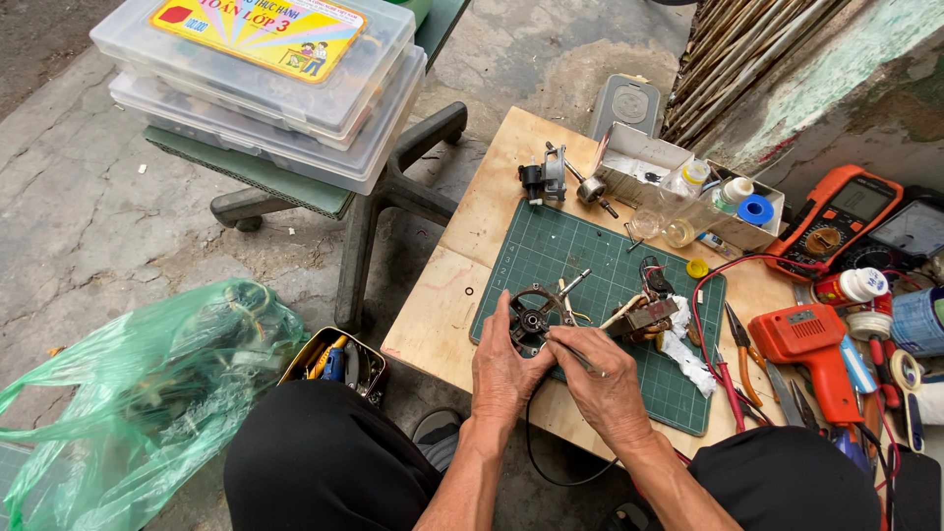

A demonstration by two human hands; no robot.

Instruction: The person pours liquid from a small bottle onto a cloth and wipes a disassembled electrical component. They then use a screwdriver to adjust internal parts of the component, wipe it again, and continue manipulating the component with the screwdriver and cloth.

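Our left hand [503, 369] grips the round black metal motor housing [531, 317] on the green cutting mat [551, 251]. Our right hand [605, 385] pinches a thin metal tool [578, 356], its tip beside the housing.

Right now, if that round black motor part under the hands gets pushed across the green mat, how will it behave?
The round black motor part looks like rigid metal, so probably stiff and heavy for its size. It lies flat on the green cutting mat, so it would likely slide rather than roll. The left hand steadies it, while the right hand works a thin tool there.
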